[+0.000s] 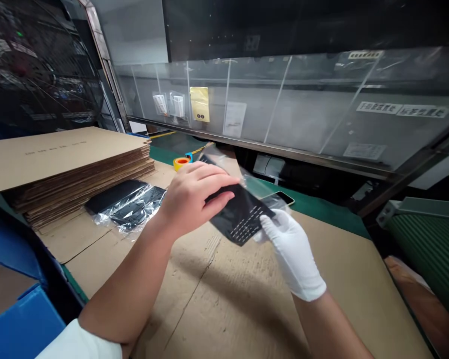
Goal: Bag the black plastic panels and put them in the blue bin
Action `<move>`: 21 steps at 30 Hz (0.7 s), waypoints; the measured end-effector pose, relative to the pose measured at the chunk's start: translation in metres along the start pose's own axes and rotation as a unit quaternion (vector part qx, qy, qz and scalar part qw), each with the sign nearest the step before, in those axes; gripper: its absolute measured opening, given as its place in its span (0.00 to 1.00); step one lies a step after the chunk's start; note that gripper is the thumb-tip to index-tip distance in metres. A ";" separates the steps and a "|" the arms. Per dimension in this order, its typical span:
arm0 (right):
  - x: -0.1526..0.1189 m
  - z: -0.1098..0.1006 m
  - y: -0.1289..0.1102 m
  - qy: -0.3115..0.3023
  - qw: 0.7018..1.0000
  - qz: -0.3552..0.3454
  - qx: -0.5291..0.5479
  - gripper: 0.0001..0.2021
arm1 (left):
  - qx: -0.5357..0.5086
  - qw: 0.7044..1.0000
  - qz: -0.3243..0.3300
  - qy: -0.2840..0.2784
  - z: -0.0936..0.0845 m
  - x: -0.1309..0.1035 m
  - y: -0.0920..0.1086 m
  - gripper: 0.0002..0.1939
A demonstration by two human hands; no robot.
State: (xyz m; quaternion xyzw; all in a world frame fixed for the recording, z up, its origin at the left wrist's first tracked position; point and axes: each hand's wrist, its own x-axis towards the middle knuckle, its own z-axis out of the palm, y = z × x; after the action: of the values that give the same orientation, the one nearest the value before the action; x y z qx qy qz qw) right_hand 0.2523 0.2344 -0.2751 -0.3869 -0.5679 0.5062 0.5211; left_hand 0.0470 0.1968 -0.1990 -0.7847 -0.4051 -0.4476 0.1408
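Note:
A flat black piece with rows of white dashes [243,214], partly in clear plastic, is held above the cardboard-covered table [224,299]. My bare left hand [198,194] lies over its upper left part, fingers closed on it. My right hand [284,244], in a white glove, pinches its lower right corner and the clear film there. Left of my left hand, black items in clear plastic bags [130,204] lie on the table.
Stacked flat cardboard sheets [78,154] stand at the left. Behind my hands are yellow tape [180,163] and a phone [285,198]. A metal-framed clear panel [262,104] crosses the back. A blue bin [26,324] is lower left, a green ribbed surface [430,239] right.

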 end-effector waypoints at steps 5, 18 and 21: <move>-0.013 0.011 -0.001 -0.105 0.983 -0.026 -0.151 0.10 | 0.040 0.985 -0.047 -0.159 0.006 -0.001 0.000 0.22; -0.025 -0.006 -0.040 -0.197 0.973 0.009 -0.119 0.17 | -0.309 0.893 -0.320 -0.070 0.020 -0.003 -0.013 0.14; -0.025 -0.018 -0.048 -0.196 0.973 -0.034 -0.120 0.17 | -0.330 0.882 -0.337 -0.008 0.014 -0.002 -0.020 0.14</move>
State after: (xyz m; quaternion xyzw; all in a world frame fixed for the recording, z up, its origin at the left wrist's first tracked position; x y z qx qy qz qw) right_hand 0.2784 0.2047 -0.2341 -0.3204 -0.7282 0.4824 0.3665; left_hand 0.0392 0.2170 -0.2108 -0.6054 -0.4748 -0.5699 -0.2884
